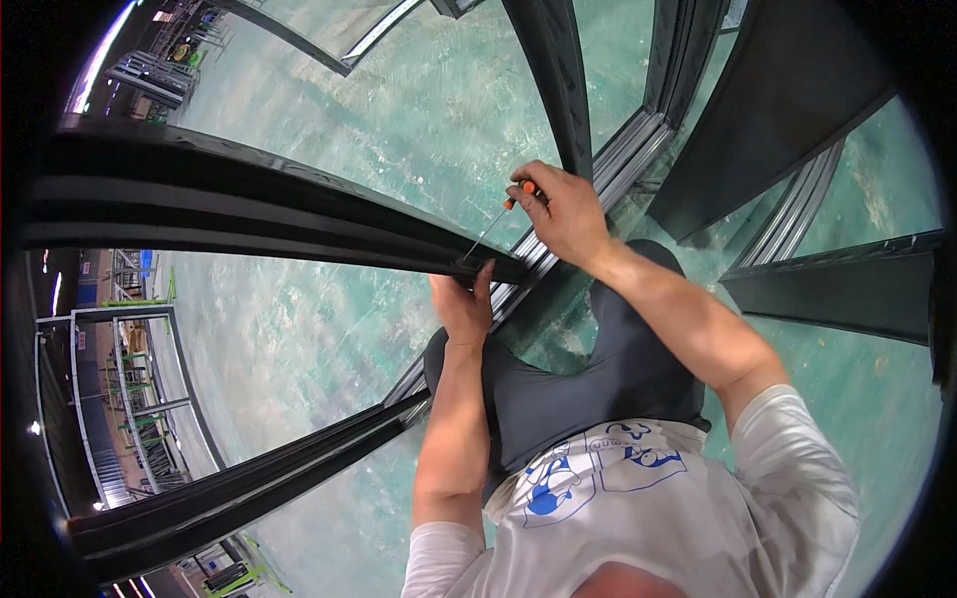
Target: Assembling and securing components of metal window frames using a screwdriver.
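Note:
My right hand [570,214] is closed around the orange and black handle of a screwdriver [488,233]. Its thin shaft slants down to the left, and the tip meets a long black frame bar [299,214] near the bar's close end. At that same end my left hand [462,309] holds the bar's near side, thumb up beside the screwdriver tip; its other fingers are partly hidden. The bar joins a grooved metal rail [541,261] that runs diagonally beneath my hands. Any screw at the tip is too small to make out.
Another black bar [249,483] reaches out at lower left. Upright dark profiles [558,80] stand ahead, and a wide dark panel [768,110] with a further frame piece [837,289] is at right. Green-white floor [299,339] shows between them. Metal frames [150,399] stand far left.

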The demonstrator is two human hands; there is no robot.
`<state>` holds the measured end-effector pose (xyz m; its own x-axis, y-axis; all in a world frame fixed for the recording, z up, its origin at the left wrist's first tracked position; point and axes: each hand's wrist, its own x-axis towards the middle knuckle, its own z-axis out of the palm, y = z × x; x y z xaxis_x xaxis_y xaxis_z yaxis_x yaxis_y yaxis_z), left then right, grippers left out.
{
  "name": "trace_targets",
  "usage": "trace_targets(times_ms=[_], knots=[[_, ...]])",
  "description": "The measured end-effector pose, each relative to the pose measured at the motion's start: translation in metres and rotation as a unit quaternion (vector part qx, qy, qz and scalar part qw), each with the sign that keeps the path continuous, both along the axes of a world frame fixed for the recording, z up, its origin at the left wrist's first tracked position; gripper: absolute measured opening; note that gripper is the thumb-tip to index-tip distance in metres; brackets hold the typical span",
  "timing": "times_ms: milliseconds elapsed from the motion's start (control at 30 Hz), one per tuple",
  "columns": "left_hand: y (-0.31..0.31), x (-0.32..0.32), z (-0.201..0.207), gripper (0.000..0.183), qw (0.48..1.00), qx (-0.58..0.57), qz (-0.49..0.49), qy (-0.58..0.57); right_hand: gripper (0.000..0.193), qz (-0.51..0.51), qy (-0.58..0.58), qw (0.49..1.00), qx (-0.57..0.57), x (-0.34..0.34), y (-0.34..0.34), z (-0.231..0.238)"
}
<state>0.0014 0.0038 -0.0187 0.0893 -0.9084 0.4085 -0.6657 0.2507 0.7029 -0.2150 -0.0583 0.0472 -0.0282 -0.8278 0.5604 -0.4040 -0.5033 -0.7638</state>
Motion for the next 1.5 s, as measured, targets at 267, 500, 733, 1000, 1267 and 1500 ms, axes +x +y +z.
trace_targets(times_ms=[267,500,733,1000,1267,1500], knots=[[-0.001,-0.006,0.013,0.043,0.999,0.004,-0.015,0.048,0.017,0.014,-0.184,0.975,0.125,0.002,0.006,-0.014],[-0.002,-0.001,0.003,0.042,0.992,-0.020,-0.058,0.109,0.021,-0.037,-0.068,0.992,0.099,-0.003,0.010,-0.017],[0.001,0.003,0.004,0.040,0.993,-0.001,-0.078,0.093,0.023,-0.072,-0.035,0.992,0.099,0.004,0.001,-0.028],[0.001,0.001,0.003,0.036,0.991,0.003,-0.086,0.103,0.020,-0.066,-0.041,0.992,0.097,0.008,-0.001,-0.037],[0.003,0.005,-0.001,0.035,0.994,0.000,-0.076,0.082,0.025,-0.069,-0.031,0.990,0.121,0.005,0.005,-0.035],[0.000,0.002,-0.004,0.031,0.990,-0.039,-0.070,0.114,0.021,-0.039,0.031,0.995,0.087,-0.005,0.005,-0.043]])
